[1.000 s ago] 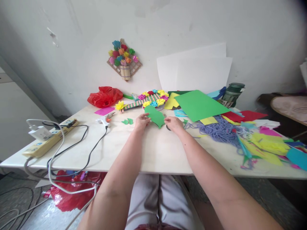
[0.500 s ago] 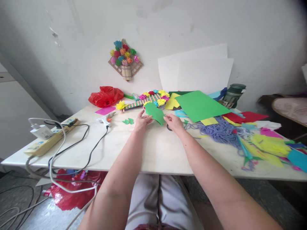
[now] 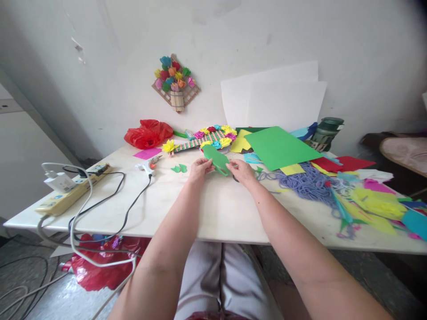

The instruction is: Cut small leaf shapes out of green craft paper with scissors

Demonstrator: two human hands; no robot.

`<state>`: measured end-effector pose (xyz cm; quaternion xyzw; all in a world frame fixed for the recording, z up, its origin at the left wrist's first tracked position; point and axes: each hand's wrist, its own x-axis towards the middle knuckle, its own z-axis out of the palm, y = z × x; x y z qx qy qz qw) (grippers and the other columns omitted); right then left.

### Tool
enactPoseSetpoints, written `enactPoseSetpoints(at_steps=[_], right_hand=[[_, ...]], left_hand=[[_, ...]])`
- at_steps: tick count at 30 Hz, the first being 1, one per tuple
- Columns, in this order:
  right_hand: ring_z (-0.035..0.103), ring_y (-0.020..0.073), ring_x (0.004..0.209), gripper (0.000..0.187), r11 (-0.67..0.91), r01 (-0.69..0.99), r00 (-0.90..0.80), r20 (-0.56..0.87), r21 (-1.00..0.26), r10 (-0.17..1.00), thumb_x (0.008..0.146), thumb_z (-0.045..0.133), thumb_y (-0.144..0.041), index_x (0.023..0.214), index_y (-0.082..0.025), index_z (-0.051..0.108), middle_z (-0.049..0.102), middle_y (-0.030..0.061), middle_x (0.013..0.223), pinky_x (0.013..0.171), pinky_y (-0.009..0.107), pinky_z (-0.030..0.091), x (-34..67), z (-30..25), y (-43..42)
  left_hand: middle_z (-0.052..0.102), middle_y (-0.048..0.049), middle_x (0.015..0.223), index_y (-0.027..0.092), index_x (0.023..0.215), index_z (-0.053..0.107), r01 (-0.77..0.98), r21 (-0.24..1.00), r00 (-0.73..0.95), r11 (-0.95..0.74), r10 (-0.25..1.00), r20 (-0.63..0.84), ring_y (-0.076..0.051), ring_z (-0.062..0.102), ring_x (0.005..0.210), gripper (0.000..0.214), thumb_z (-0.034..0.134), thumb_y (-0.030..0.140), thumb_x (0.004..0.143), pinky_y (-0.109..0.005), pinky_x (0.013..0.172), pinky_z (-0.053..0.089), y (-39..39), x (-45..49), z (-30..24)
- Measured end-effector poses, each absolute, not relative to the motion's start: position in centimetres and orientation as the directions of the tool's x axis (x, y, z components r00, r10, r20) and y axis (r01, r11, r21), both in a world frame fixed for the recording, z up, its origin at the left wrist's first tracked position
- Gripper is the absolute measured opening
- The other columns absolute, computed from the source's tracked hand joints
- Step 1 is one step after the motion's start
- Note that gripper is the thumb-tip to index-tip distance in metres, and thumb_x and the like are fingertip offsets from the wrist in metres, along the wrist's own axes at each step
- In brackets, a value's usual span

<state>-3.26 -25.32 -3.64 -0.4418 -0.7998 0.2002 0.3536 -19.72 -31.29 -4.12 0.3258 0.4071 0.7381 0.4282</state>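
Note:
A piece of green paper (image 3: 215, 156) with a curved outline is held up off the table between my two hands. My left hand (image 3: 201, 170) pinches its lower left edge, and the fingers of my right hand (image 3: 240, 170) are closed on its right edge. Under my right hand a small dark loop (image 3: 235, 178) shows; the rest of it is hidden. Left of my left hand lie small green paper leaves (image 3: 179, 168). Just behind the paper is a woven strip-work piece (image 3: 195, 142) with paper flowers around it.
A glue gun (image 3: 146, 167) and a power strip (image 3: 71, 191) with trailing cords occupy the left. Green paper sheets (image 3: 280, 149), purple yarn (image 3: 305, 182) and coloured scraps cover the right, near a dark green jar (image 3: 327, 133). A red plastic bag (image 3: 148, 133) sits at the back.
The green paper has tilted slightly, and a gap or fold now shows along its lower edge. Both hands keep their hold, with the left fingers shifted a little. The view has moved slightly.

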Motion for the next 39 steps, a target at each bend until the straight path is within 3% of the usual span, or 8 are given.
enactPoseSetpoints(at_steps=[10, 12, 15, 19, 24, 28, 35, 39], right_hand=[[0.061, 0.0203, 0.085, 0.033, 0.445, 0.581, -0.271, 0.354, -0.682, 0.895, 0.076, 0.053, -0.042, 0.099, -0.02, 0.065, 0.067, 0.0065, 0.099, 0.077, 0.034, 0.044, -3.2, -3.3, -25.3], [0.061, 0.0202, 0.088, 0.035, 0.418, 0.498, -0.249, 0.336, -0.76, 0.908, 0.075, 0.054, -0.041, 0.1, -0.018, 0.064, 0.067, 0.0075, 0.098, 0.08, 0.034, 0.043, -3.2, -3.6, -24.7], [0.06, 0.0186, 0.088, 0.038, 0.349, 0.247, -0.235, 0.294, -0.904, 0.927, 0.073, 0.055, -0.041, 0.1, -0.016, 0.063, 0.066, 0.0082, 0.099, 0.078, 0.031, 0.045, -3.2, -4.1, -23.9], [0.06, 0.0159, 0.076, 0.036, 0.202, 0.003, -0.204, 0.197, -0.979, 0.959, 0.062, 0.064, -0.038, 0.089, -0.015, 0.064, 0.066, 0.0058, 0.088, 0.066, 0.027, 0.045, -3.0, -3.6, -24.1], [0.045, 0.0082, 0.047, 0.026, 0.054, -0.089, -0.334, 0.081, -0.995, 0.939, 0.052, 0.071, -0.036, 0.064, -0.015, 0.061, 0.057, -0.0019, 0.056, 0.044, 0.022, 0.032, -2.5, -2.4, -25.2], [0.036, 0.0061, 0.043, 0.03, 0.062, -0.111, -0.358, 0.098, -0.992, 0.929, 0.046, 0.074, -0.038, 0.058, -0.016, 0.057, 0.05, -0.0047, 0.049, 0.04, 0.021, 0.022, -2.5, -2.4, -25.2], [0.039, 0.0069, 0.048, 0.029, 0.109, -0.185, -0.34, 0.168, -0.977, 0.925, 0.046, 0.076, -0.036, 0.054, -0.017, 0.056, 0.047, -0.0056, 0.049, 0.047, 0.022, 0.03, -2.7, -2.7, -25.1], [0.043, 0.0065, 0.046, 0.027, 0.073, -0.217, -0.386, 0.154, -0.973, 0.91, 0.046, 0.075, -0.033, 0.058, -0.016, 0.057, 0.051, -0.0048, 0.053, 0.045, 0.021, 0.032, -2.7, -2.6, -25.1]], left_hand=[[0.054, 0.0024, 0.053, 0.014, 0.065, 0.049, -0.406, 0.852, -0.419, -0.331, 0.896, 0.148, -0.007, 0.053, 0.048, 0.031, 0.075, 0.026, 0.054, -0.022, 0.058, 0.046, -31.2, -20.2, -4.3], [0.054, 0.0028, 0.052, 0.015, 0.065, 0.048, -0.404, 0.847, -0.417, -0.344, 0.894, 0.164, -0.007, 0.052, 0.048, 0.031, 0.075, 0.027, 0.055, -0.021, 0.056, 0.045, -31.2, -20.2, -4.2], [0.053, 0.0033, 0.051, 0.016, 0.067, 0.047, -0.412, 0.838, -0.407, -0.359, 0.895, 0.183, -0.007, 0.052, 0.048, 0.03, 0.073, 0.026, 0.057, -0.021, 0.054, 0.045, -31.2, -20.2, -4.0], [0.051, 0.0048, 0.051, 0.017, 0.069, 0.045, -0.423, 0.838, -0.398, -0.344, 0.902, 0.169, -0.007, 0.05, 0.047, 0.028, 0.07, 0.024, 0.058, -0.022, 0.051, 0.044, -31.3, -20.1, -3.8], [0.045, 0.0068, 0.05, 0.018, 0.069, 0.043, -0.374, 0.865, -0.395, -0.333, 0.902, 0.177, -0.005, 0.044, 0.042, 0.029, 0.069, 0.026, 0.059, -0.015, 0.039, 0.031, -31.4, -19.9, -3.6], [0.04, 0.0092, 0.045, 0.019, 0.072, 0.042, -0.299, 0.889, -0.387, -0.347, 0.896, 0.22, -0.004, 0.036, 0.034, 0.029, 0.067, 0.031, 0.062, -0.017, 0.034, 0.02, -31.5, -19.8, -3.7], [0.042, 0.01, 0.042, 0.019, 0.076, 0.043, -0.172, 0.914, -0.41, -0.368, 0.87, 0.273, -0.004, 0.034, 0.031, 0.034, 0.067, 0.039, 0.063, -0.017, 0.034, 0.018, -31.6, -19.7, -3.6], [0.044, 0.0094, 0.043, 0.019, 0.075, 0.043, -0.153, 0.909, -0.438, -0.389, 0.851, 0.29, -0.005, 0.038, 0.032, 0.036, 0.068, 0.04, 0.061, -0.017, 0.035, 0.024, -31.5, -19.7, -3.6]])
